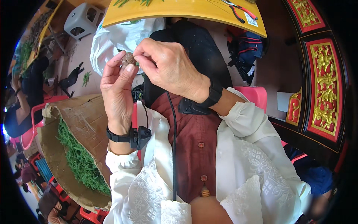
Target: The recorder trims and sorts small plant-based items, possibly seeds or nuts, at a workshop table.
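My left hand (118,87) holds a small, rounded brown lump (128,58) with a rough surface between thumb and fingertips. It is too small to tell its kind. A thin dark strand sticks out beside those fingers. My right hand (172,66) is closed in a pinch at the lump's right side, thumb and forefinger pressed together. What sits in that pinch is hidden. Both hands are raised in front of my lap, short of the table edge. Beneath them lies a white plastic bag (108,46).
Ahead stands a yellow table (179,9) bearing red-handled pliers (240,11) and green sprigs. A cardboard box (80,112) of green sprigs (80,156) is at my left. A grey stool (80,22) and other people are farther left. Carved red-and-gold panels (323,87) line the right.
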The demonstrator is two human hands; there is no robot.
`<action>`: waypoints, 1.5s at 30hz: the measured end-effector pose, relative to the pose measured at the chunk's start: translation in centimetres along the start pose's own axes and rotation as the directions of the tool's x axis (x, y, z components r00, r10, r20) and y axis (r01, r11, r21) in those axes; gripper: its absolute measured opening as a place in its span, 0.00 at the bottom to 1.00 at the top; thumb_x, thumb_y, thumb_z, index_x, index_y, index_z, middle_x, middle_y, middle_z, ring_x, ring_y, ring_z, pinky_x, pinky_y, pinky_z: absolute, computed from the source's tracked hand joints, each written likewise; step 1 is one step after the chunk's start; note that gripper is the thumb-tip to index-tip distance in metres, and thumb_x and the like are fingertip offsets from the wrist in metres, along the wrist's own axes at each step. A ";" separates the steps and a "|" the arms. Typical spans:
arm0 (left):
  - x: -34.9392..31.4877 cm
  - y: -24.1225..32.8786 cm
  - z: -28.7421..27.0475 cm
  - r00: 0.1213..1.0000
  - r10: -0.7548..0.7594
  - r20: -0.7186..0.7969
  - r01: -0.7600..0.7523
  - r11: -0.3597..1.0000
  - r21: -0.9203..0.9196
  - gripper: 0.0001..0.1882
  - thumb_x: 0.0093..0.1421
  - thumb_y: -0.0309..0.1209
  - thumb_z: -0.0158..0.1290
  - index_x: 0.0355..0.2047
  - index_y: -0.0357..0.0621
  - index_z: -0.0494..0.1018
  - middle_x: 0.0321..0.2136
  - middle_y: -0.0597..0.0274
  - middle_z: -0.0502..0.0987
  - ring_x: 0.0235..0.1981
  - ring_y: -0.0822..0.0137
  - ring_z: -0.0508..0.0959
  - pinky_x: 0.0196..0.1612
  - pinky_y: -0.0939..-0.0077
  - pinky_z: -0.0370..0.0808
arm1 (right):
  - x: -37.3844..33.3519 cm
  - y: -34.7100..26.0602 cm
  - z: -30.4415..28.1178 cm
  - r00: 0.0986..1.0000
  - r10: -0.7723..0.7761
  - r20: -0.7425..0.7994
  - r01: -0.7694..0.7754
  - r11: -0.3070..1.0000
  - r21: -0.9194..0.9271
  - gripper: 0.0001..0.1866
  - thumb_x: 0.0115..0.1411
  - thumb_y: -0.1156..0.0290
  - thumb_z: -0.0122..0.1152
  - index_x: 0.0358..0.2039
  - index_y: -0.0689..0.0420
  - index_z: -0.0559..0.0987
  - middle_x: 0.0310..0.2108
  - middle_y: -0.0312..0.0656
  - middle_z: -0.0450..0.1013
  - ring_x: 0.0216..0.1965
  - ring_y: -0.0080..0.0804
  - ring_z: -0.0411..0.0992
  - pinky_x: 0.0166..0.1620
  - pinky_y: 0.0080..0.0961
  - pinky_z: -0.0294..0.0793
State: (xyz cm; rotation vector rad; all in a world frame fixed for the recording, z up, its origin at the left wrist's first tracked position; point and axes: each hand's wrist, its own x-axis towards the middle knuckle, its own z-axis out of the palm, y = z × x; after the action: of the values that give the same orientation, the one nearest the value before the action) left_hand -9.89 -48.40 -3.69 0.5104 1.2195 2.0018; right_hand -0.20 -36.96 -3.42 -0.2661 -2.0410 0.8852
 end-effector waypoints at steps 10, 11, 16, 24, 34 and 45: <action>0.3 -1.0 0.0 1.000 0.011 0.000 -0.011 0.997 -0.073 0.13 0.65 0.30 0.48 0.48 0.38 0.69 0.43 0.60 0.73 0.43 0.72 0.75 0.46 0.74 0.75 | -0.7 0.7 -1.5 1.000 0.017 -0.024 -0.016 0.999 0.041 0.04 0.53 0.80 0.60 0.28 0.61 0.74 0.22 0.44 0.73 0.23 0.37 0.74 0.26 0.25 0.72; 0.3 -1.1 0.1 1.000 0.001 0.017 0.000 0.998 -0.070 0.14 0.64 0.30 0.48 0.48 0.38 0.69 0.43 0.60 0.74 0.43 0.71 0.75 0.46 0.74 0.75 | -0.7 0.9 -1.6 0.999 0.019 -0.026 -0.017 0.999 0.041 0.04 0.53 0.80 0.60 0.28 0.61 0.74 0.22 0.44 0.73 0.23 0.37 0.74 0.26 0.25 0.72; 0.3 -1.6 -0.3 0.998 0.001 0.069 0.004 0.997 -0.072 0.14 0.64 0.30 0.49 0.49 0.38 0.69 0.43 0.60 0.74 0.43 0.71 0.75 0.46 0.74 0.75 | -0.6 1.1 -1.5 0.999 -0.031 -0.042 0.034 0.997 0.071 0.03 0.53 0.80 0.60 0.28 0.61 0.74 0.22 0.43 0.74 0.23 0.36 0.74 0.26 0.24 0.72; 0.2 -1.5 -0.5 0.992 0.081 0.092 -0.077 0.996 -0.037 0.14 0.64 0.29 0.49 0.48 0.37 0.69 0.45 0.57 0.73 0.44 0.68 0.75 0.47 0.73 0.75 | -0.7 0.8 -1.6 0.999 -0.025 -0.038 0.029 0.994 0.110 0.03 0.54 0.79 0.60 0.29 0.61 0.75 0.23 0.43 0.75 0.24 0.35 0.75 0.27 0.24 0.73; 0.3 -1.7 -0.5 0.984 0.091 0.151 -0.076 0.992 -0.102 0.13 0.64 0.29 0.48 0.47 0.38 0.69 0.45 0.55 0.73 0.45 0.66 0.74 0.48 0.71 0.74 | -0.8 0.9 -2.5 1.000 0.008 -0.003 -0.007 0.988 0.152 0.03 0.54 0.78 0.60 0.30 0.61 0.76 0.23 0.43 0.75 0.24 0.35 0.76 0.28 0.23 0.73; 0.1 -1.6 -0.6 0.955 0.124 0.269 -0.111 0.992 -0.063 0.13 0.64 0.30 0.49 0.47 0.38 0.69 0.46 0.54 0.72 0.45 0.66 0.73 0.48 0.71 0.72 | -0.4 0.8 -3.4 0.996 -0.048 0.081 0.028 0.973 0.231 0.03 0.55 0.77 0.59 0.31 0.61 0.76 0.25 0.44 0.75 0.27 0.37 0.76 0.30 0.25 0.74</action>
State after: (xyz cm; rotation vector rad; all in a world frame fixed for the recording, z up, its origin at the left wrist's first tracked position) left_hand -9.77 -48.21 -5.37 0.8227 0.9900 1.9740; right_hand 2.67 -34.90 -2.99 -0.0626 -1.9921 1.1145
